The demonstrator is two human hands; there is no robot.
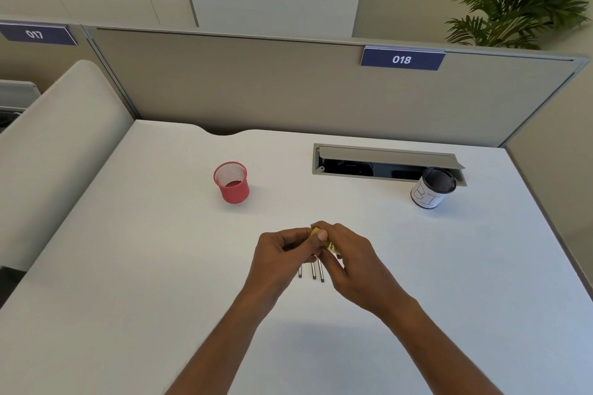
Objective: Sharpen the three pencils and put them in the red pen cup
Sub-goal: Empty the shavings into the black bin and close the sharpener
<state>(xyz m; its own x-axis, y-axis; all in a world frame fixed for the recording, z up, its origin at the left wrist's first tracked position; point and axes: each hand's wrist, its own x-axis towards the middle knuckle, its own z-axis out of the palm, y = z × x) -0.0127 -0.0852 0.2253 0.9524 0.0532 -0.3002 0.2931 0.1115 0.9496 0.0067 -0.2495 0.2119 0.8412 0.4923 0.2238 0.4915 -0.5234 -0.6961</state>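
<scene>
A small yellow sharpener sits between both hands at the middle of the white desk. My right hand grips it from the right. My left hand pinches it from the left, thumb on top. Three pencils lie side by side on the desk under the hands; only their metal-capped near ends show. The red mesh pen cup stands upright and empty, farther back and to the left of the hands.
A black mesh cup with a white paper label stands at the back right, next to an open cable tray set into the desk. Grey partition walls close off the back and right side.
</scene>
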